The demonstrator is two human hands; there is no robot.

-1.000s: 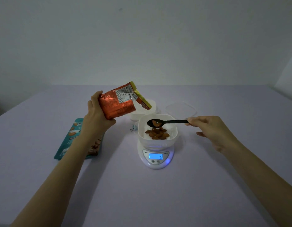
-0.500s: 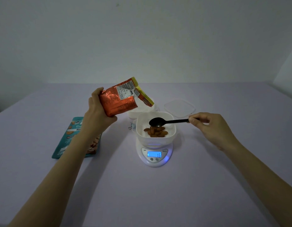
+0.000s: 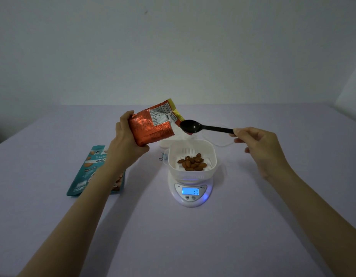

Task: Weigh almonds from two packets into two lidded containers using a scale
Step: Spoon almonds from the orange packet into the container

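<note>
Left hand [image 3: 125, 144] wraps orange packet [image 3: 151, 124], mouth tilted toward three o'clock; right hand [image 3: 259, 146] fingertips pinch black spoon [image 3: 203, 127] handle.

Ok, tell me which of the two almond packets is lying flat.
The teal printed packet, flat on the lilac table at the left. The shiny orange foil packet is off the table, held tilted in the left hand.

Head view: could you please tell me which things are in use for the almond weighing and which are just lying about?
In use: orange packet in left hand; black spoon in right hand; white basket of almonds; scale.
Lying about: teal almond packet; white container and clear lid behind the scale.
</note>
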